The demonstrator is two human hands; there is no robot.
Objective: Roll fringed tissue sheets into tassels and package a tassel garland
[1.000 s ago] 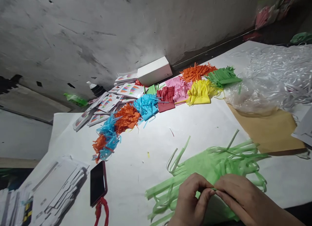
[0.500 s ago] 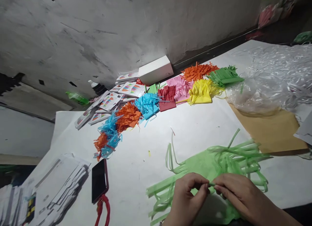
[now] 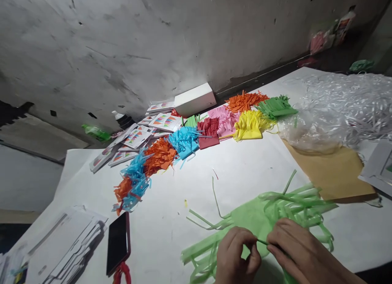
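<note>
A light green fringed paper sheet (image 3: 249,212) lies spread at the front of the white table, its cut strips fanning out left and right. Between my hands a thin twisted green paper strip (image 3: 262,241) is stretched over the sheet. My left hand (image 3: 237,253) pinches one end of it with thumb and forefinger. The other end runs into the closed fingers of my right hand (image 3: 295,247), just to the right. Parts of the sheet are hidden beneath both hands.
Folded fringed paper bundles, among them yellow (image 3: 251,127), red (image 3: 208,135) and blue (image 3: 185,141), line the back. Nearby are a white box (image 3: 195,99), printed packets (image 3: 165,121), a phone (image 3: 119,243), stacked white cards (image 3: 65,243), a brown envelope (image 3: 333,174) and clear plastic strips (image 3: 346,100).
My hands have moved slightly apart, showing more of the twisted strip between them. Some fringe strips on the left have fallen outward. The camera view has tilted up a little.
</note>
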